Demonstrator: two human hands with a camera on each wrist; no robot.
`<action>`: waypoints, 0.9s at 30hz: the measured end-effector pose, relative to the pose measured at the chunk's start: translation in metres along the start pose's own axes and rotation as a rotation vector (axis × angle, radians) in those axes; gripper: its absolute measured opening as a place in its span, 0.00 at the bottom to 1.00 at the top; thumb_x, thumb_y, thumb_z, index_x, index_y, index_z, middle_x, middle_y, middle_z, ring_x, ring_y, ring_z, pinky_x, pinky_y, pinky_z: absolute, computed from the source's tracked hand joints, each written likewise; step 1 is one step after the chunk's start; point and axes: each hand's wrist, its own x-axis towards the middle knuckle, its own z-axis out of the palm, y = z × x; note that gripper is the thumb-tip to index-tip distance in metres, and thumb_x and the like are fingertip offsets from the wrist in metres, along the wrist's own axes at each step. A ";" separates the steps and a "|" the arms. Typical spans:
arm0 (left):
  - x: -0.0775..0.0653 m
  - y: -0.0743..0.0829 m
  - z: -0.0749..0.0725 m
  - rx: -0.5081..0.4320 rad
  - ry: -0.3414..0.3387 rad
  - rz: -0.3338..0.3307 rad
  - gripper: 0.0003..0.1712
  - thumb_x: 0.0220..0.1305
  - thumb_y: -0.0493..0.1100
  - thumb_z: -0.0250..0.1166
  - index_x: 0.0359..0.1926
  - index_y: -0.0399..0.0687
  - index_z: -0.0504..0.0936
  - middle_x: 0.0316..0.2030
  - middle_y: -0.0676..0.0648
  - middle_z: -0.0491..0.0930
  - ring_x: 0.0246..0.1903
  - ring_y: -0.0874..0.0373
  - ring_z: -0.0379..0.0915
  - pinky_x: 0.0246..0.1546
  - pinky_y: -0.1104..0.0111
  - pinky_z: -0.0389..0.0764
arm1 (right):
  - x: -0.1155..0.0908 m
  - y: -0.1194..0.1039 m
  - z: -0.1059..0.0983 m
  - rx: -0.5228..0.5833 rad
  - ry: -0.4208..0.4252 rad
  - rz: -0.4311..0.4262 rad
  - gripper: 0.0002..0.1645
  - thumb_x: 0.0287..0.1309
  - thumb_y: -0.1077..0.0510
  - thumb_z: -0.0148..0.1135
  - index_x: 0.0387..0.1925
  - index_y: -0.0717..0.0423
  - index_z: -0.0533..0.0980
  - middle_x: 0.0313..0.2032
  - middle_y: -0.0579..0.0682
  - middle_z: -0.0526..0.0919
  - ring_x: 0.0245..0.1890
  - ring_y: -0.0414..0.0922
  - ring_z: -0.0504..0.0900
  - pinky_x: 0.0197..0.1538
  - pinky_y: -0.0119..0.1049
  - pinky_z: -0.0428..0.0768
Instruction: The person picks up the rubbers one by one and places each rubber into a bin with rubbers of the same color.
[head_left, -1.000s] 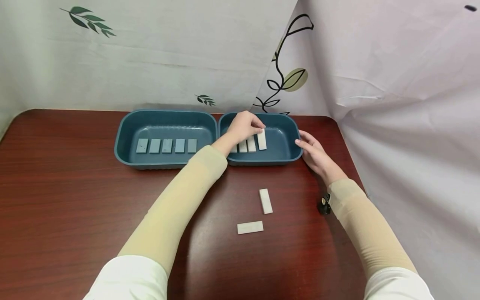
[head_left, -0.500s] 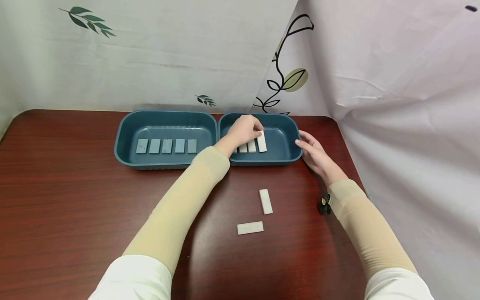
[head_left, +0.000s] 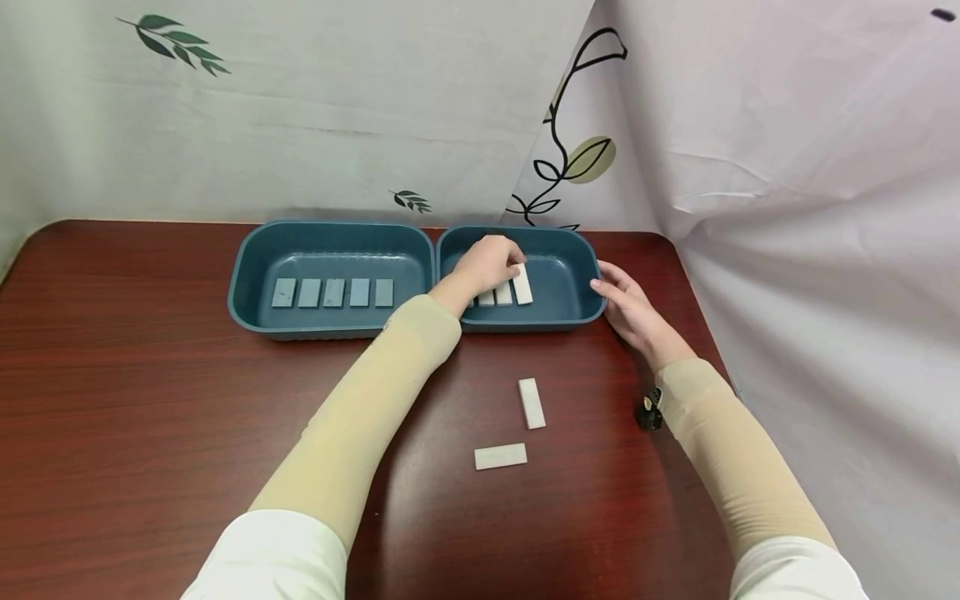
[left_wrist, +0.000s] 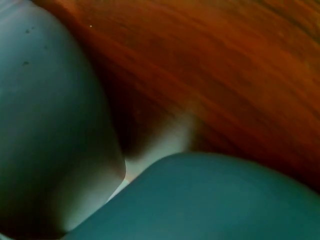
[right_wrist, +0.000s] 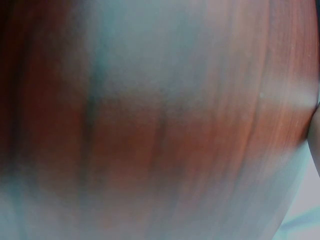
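Note:
My left hand point(head_left: 489, 263) reaches into the right-hand blue bin point(head_left: 558, 321) and pinches the top end of a white rectangular block point(head_left: 523, 287) between thumb and fingers. Left of that block, several similar white blocks point(head_left: 503, 293) stand in a row on the bin floor, partly hidden by the hand. At the bin's right end, my right hand point(head_left: 632, 310) holds the rim, thumb at the edge and fingers along the outer wall. On the table in front lie two more white blocks, one lengthwise point(head_left: 532, 403) and one crosswise point(head_left: 500, 456).
A second, longer blue bin point(head_left: 337, 332) adjoins on the left, with several grey-blue blocks point(head_left: 333, 292) in a row. Patterned white curtain point(head_left: 300, 125) hangs behind and to the right of the brown wooden table point(head_left: 150, 375). A small black object point(head_left: 648, 412) is by the right wrist.
My left hand has come slightly down and nearer with the white block, which stands a bit lower inside the bin. The right hand has stayed at the rim.

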 end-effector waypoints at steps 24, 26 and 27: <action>0.004 -0.005 0.006 0.036 -0.067 0.067 0.27 0.71 0.46 0.73 0.67 0.46 0.82 0.66 0.44 0.81 0.66 0.50 0.76 0.70 0.59 0.77 | 0.000 0.000 0.000 -0.013 0.005 0.008 0.18 0.80 0.66 0.48 0.64 0.49 0.71 0.56 0.40 0.80 0.52 0.35 0.82 0.56 0.24 0.80; 0.004 -0.005 0.006 0.046 -0.073 0.077 0.28 0.70 0.46 0.74 0.67 0.45 0.82 0.66 0.44 0.81 0.66 0.50 0.76 0.70 0.59 0.77 | 0.000 0.000 0.000 -0.011 0.008 0.007 0.18 0.80 0.66 0.48 0.64 0.48 0.71 0.55 0.40 0.80 0.51 0.34 0.82 0.55 0.23 0.80; 0.004 -0.005 0.006 0.049 -0.074 0.081 0.28 0.70 0.46 0.74 0.67 0.45 0.82 0.66 0.44 0.81 0.67 0.50 0.76 0.70 0.59 0.77 | 0.000 0.000 0.000 -0.009 0.008 0.005 0.18 0.80 0.66 0.48 0.64 0.48 0.71 0.55 0.40 0.81 0.51 0.34 0.82 0.55 0.23 0.80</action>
